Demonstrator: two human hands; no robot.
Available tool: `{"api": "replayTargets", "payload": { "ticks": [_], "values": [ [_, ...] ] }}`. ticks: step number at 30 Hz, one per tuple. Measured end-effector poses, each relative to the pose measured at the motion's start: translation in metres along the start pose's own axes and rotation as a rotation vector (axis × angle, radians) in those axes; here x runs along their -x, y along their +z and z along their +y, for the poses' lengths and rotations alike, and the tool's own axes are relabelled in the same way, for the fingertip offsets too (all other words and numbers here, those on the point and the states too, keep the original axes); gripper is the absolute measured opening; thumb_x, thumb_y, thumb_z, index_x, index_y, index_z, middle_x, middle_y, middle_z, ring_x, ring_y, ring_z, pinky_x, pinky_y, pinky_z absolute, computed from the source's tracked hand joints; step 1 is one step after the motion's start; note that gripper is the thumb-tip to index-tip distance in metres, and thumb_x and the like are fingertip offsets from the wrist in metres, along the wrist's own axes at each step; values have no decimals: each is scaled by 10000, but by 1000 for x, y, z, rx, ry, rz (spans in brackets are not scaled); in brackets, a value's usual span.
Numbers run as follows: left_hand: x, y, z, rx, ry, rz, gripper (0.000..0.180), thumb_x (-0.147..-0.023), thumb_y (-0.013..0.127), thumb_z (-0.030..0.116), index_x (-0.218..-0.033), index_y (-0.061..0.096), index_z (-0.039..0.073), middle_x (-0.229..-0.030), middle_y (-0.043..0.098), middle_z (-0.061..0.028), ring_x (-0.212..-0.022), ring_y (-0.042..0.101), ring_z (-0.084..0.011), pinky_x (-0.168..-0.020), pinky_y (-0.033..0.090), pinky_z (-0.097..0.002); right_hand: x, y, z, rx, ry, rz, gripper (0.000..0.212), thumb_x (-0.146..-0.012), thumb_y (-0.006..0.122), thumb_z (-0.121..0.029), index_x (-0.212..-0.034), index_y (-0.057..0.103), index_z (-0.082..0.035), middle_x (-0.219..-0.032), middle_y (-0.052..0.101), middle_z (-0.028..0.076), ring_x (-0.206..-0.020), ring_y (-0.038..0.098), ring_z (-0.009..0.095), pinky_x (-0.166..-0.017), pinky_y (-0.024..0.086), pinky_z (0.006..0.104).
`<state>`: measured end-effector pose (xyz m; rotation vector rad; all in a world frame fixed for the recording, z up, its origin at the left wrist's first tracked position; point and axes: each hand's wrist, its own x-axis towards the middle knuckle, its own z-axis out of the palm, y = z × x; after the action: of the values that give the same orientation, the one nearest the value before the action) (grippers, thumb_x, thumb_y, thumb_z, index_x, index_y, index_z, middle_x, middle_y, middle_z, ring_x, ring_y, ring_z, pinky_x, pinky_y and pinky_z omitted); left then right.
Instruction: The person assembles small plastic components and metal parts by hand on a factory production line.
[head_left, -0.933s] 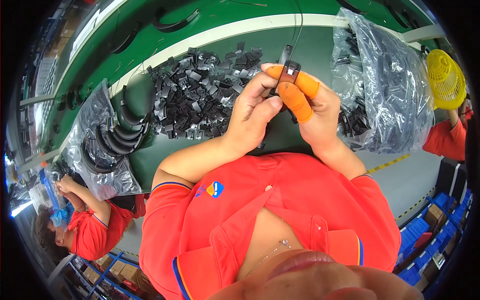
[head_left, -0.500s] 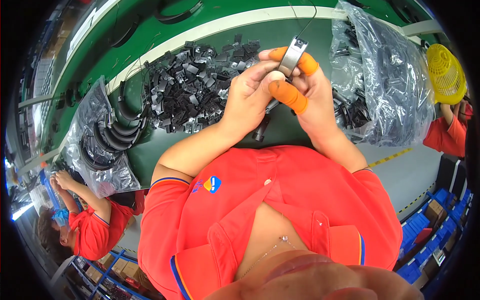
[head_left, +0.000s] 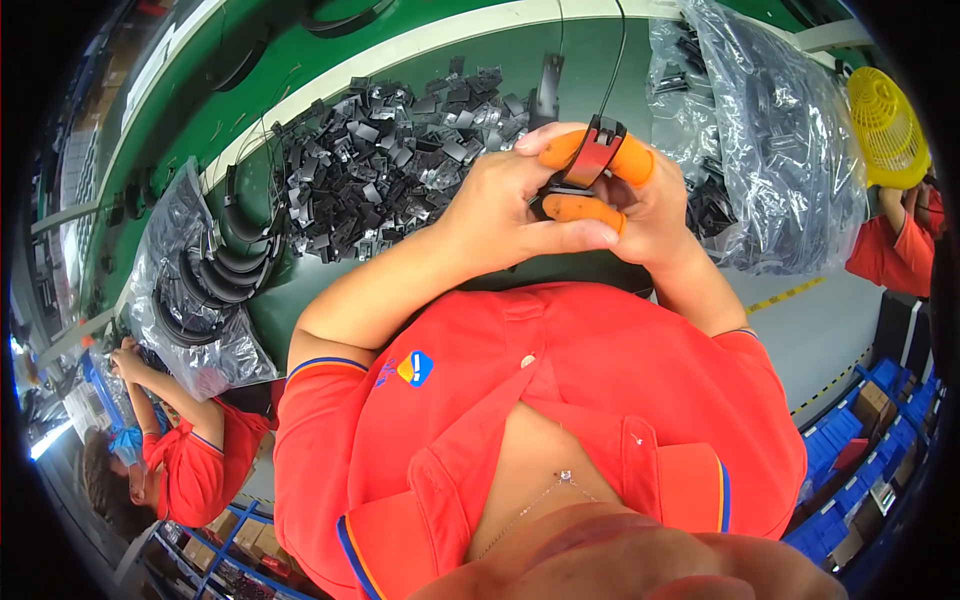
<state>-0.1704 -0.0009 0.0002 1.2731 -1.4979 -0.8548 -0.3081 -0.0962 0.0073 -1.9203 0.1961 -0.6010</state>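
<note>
In the head view, both hands meet just above the chest, over the near edge of the green surface (head_left: 330, 80), and between them sits a small black clip-like part (head_left: 597, 150), a curved band that stands nearly upright, its long axis tilted a little to the person's right. The right hand (head_left: 650, 215) is the nearer one to it: the part is wrapped around or pressed against that hand's forefinger, which wears an orange finger cot (head_left: 620, 160), while a second orange cot (head_left: 585, 210) on the thumb lies just below it. The right grip is narrow, closed on the black part between these two covered fingers. The left hand (head_left: 500, 215) comes in from the left with its fingers curled; its fingertips touch the lower end of the same part, and its thumb lies across the front, so this grip is narrow too, though how much of the part it really clamps is hidden behind the knuckles. Beyond the hands, well apart, lies a heap of small black plastic pieces (head_left: 385, 150); a clear bag of curved black bands (head_left: 205, 290) lies to the left, another clear bag (head_left: 770, 150) to the right, and a yellow basket (head_left: 885, 125) stands past that
</note>
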Motion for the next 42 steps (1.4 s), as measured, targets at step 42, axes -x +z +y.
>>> {"api": "replayTargets", "payload": {
  "ticks": [42],
  "values": [
    [-127, -99, -82, -1122, 408, 28, 316, -744, 578, 76, -1055, 551, 28, -963, 599, -146, -913, 556, -322, -785, 427, -418, 54, -89, 21, 639, 343, 399, 357, -818, 597, -102, -1167, 541, -52, -1113, 592, 107, -1020, 561, 209, -885, 409, 298]
  ]
}}
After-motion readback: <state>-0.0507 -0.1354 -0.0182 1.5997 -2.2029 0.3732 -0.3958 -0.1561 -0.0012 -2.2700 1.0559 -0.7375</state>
